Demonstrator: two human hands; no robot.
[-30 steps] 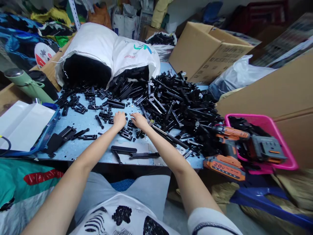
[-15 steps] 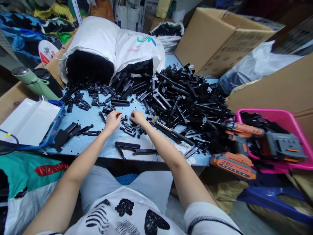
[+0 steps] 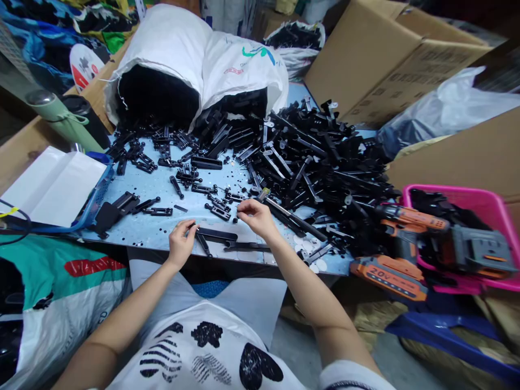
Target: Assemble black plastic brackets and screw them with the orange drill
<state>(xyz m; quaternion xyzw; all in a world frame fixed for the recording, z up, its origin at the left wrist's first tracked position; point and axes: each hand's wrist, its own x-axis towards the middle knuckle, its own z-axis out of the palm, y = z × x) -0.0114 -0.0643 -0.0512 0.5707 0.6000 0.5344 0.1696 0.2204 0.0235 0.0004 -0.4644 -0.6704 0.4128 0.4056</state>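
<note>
There we were, our left hand (image 3: 181, 242) nearly pinched closed just beside the long black bar (image 3: 218, 235) near the tabletop (image 3: 158, 185) front edge; our right hand (image 3: 260, 218) loosely curled near the black clips (image 3: 218, 212); whether either gripped anything, we couldn't tell.

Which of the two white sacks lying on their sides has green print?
The right sack, nearer the large cardboard box; the left sack looks plain white.

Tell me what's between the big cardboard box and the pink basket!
The head view shows a translucent plastic bag, then a cardboard panel, between them.
</note>
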